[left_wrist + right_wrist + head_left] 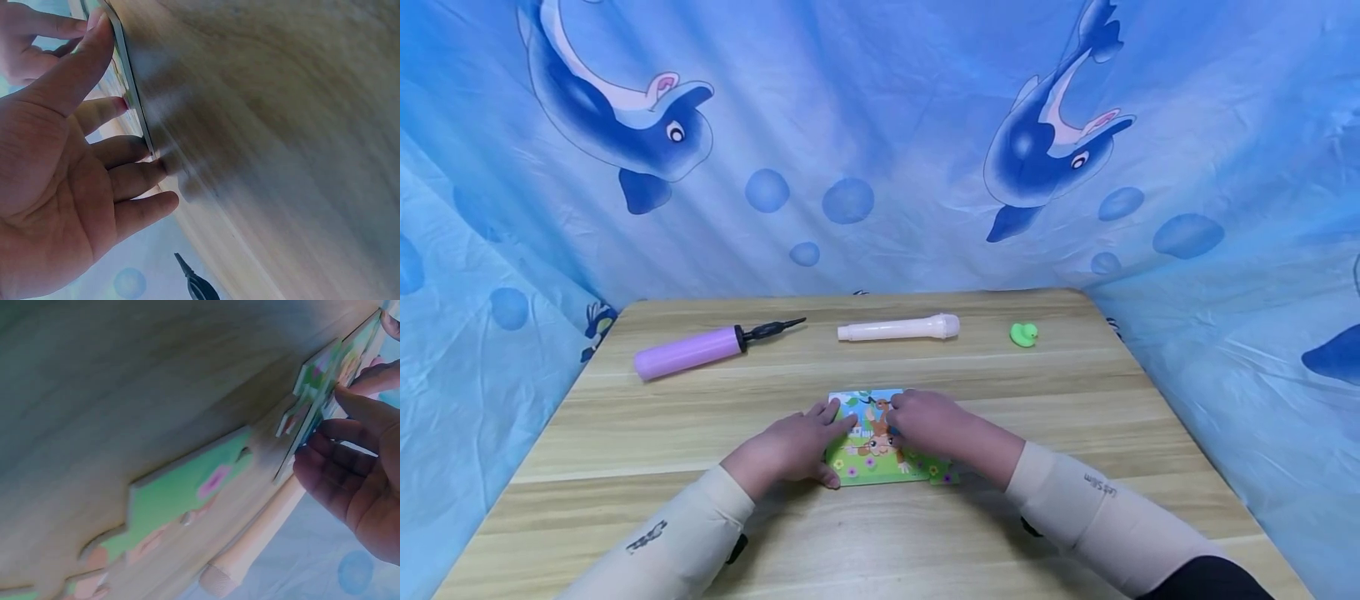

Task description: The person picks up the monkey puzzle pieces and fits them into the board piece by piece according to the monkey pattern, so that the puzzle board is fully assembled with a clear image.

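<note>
A colourful jigsaw puzzle (872, 467) with a cartoon animal, flowers and grass lies on the table. My left hand (797, 446) rests at its left side, fingers spread over the edge and thumb near the lower corner. In the left wrist view, that hand's thumb (94, 50) and fingers lie along the board's edge. My right hand (928, 425) bends over the puzzle's right part, its fingers and thumb (359, 406) pinching a puzzle piece, mostly hidden by the hand. Beside it a green puzzle piece (943, 475) pokes out at the lower right corner.
More loose puzzle pieces (181, 469) lie to the right, under my right forearm. Along the back of the table (850, 542) are a purple hand pump (688, 353) with a black nozzle, a pale pink toy microphone (895, 328) and a green toy duck (1023, 334). A dolphin-print curtain (910, 100) hangs behind.
</note>
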Available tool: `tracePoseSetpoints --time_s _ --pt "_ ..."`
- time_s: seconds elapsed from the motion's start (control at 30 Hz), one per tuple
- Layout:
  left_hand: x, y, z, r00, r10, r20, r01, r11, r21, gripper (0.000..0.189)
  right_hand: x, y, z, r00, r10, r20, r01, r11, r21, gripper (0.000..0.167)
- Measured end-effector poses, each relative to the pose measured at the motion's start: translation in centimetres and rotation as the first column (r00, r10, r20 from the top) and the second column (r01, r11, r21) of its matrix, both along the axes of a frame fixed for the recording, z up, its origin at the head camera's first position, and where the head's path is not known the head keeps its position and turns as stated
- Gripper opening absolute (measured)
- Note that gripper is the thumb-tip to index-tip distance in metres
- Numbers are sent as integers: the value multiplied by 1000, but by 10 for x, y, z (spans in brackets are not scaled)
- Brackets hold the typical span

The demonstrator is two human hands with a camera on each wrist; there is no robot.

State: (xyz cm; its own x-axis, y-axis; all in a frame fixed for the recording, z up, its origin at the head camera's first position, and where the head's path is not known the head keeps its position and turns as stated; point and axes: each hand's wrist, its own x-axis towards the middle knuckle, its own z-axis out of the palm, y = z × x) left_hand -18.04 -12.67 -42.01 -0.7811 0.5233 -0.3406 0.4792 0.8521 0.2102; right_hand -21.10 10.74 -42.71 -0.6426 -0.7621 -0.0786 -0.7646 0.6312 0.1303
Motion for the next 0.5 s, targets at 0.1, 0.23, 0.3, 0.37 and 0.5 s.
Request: tracePoseSetpoints --time_s 0.1,0.23,0.3,0.37,0.5 --pt "0 0 0 1000 -2 -5 2 1000 2 92 0 -4 0 1000 -15 -6 15 1000 16 17" --pt "0 -1 -1 1000 -1 -5 1 1000 5 92 1 -8 -1 1000 -11 -16 11 999 31 15" --pt "0 -1 -1 1000 -2 -5 2 1000 7 92 1 -7 -1 1000 -7 -12 7 999 32 16" --pt "0 -2 -1 1000 -4 -4 4 1000 14 92 1 -4 0 1000 0 -4 0 999 46 16" --pt "1 -3 -1 1000 8 0 -8 999 40 95 2 5 5 998 -2 59 0 999 33 21"
